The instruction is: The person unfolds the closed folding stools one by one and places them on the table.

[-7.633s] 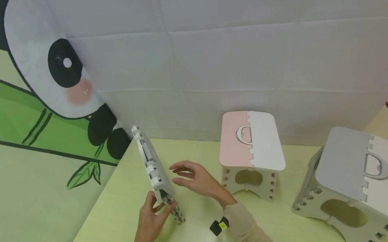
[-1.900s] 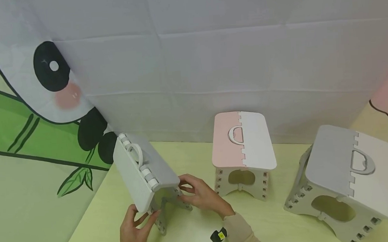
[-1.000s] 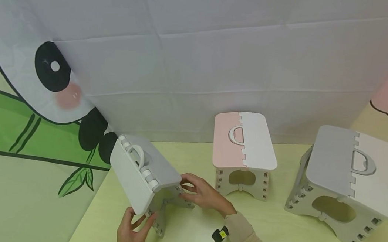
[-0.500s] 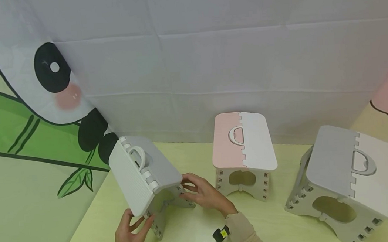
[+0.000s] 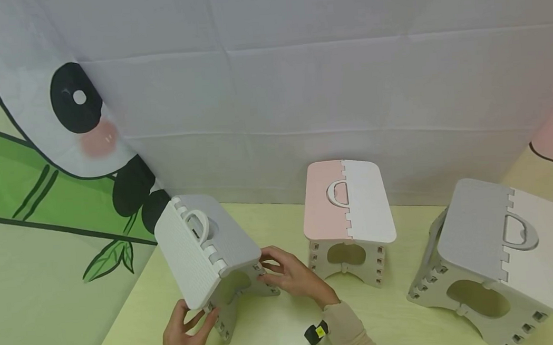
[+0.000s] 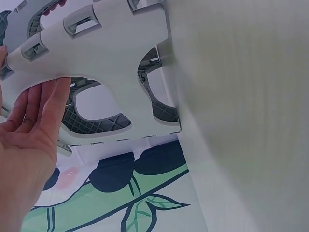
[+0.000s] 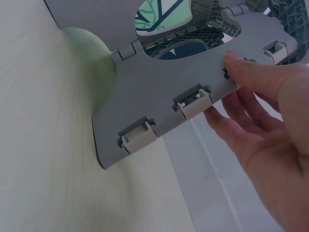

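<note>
A grey-and-white folding step stool (image 5: pixel 232 233) stands at the left of the table, partly unfolded, its two top halves sloping from a ridge with a white carry handle (image 5: pixel 201 224). At its near left leg, my left hand (image 5: pixel 184 336) grips the edge, and the left wrist view shows its fingers reaching into the curved cutout of the leg panel (image 6: pixel 116 63). On the opposite side my right hand (image 5: pixel 294 277) pinches the other leg's edge. The thumb lies on the grey leg panel (image 7: pixel 159 96) in the right wrist view, fingers behind it.
A pink-and-white folding stool (image 5: pixel 350 205) stands unfolded in the middle, close to my right hand. At the right is a larger grey-and-white stool (image 5: pixel 504 243), also unfolded. The pale table (image 5: pixel 272 331) ends at a grey cloth backdrop (image 5: pixel 300 97) and a panda-printed cloth.
Several seconds ago the stool was folded nearly flat and my right hand was off it. Its legs and top halves have since spread apart, widening slightly more in the last second.
</note>
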`<action>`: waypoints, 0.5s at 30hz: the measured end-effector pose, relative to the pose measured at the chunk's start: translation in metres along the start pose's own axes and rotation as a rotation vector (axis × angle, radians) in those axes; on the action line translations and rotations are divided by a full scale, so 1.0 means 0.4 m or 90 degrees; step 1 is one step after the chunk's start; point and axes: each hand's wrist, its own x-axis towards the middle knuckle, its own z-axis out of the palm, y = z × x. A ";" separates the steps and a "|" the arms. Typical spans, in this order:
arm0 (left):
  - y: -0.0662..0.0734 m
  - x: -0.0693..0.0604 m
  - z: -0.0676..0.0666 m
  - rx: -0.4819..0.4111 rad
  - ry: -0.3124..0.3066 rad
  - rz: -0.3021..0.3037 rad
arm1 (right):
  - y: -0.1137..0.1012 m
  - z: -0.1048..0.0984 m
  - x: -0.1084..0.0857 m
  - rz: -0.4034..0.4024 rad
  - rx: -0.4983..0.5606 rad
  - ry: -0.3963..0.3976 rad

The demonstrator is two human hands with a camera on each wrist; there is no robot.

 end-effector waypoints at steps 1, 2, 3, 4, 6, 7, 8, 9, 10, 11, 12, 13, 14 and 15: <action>0.000 0.000 -0.001 0.003 0.000 -0.001 | 0.000 0.000 0.000 0.000 0.001 0.001; 0.001 0.000 -0.001 0.001 0.000 -0.002 | 0.001 0.000 0.000 0.000 0.001 0.001; 0.001 -0.001 -0.002 0.001 0.000 -0.002 | 0.001 -0.001 0.000 0.000 0.002 0.001; 0.001 -0.001 -0.003 0.000 0.001 -0.003 | 0.001 -0.001 -0.001 0.000 0.005 0.002; -0.001 -0.001 -0.003 0.002 0.003 -0.003 | 0.002 -0.002 -0.001 0.000 0.004 0.003; -0.001 -0.001 -0.004 0.003 0.003 -0.003 | 0.003 -0.003 -0.002 0.000 0.005 0.002; -0.002 -0.001 -0.004 0.003 0.003 -0.002 | 0.004 -0.004 -0.002 0.000 0.005 0.002; -0.002 -0.001 -0.005 0.003 0.004 -0.002 | 0.004 -0.005 -0.002 0.000 0.004 0.003; -0.002 -0.001 -0.006 0.004 0.004 -0.001 | 0.004 -0.006 -0.002 -0.001 0.004 0.003; -0.003 -0.001 -0.007 0.003 0.004 -0.001 | 0.005 -0.006 -0.001 -0.001 0.003 0.002; -0.003 -0.001 -0.008 0.003 0.004 -0.001 | 0.006 -0.007 -0.001 -0.001 0.004 0.001; -0.002 0.000 -0.009 0.000 0.004 -0.002 | 0.006 -0.007 -0.001 0.000 0.004 0.001; -0.002 -0.001 -0.010 0.001 0.006 -0.002 | 0.007 -0.007 0.000 -0.001 0.006 0.000; -0.002 -0.001 -0.012 0.001 0.007 -0.003 | 0.008 -0.008 0.000 -0.002 0.007 -0.002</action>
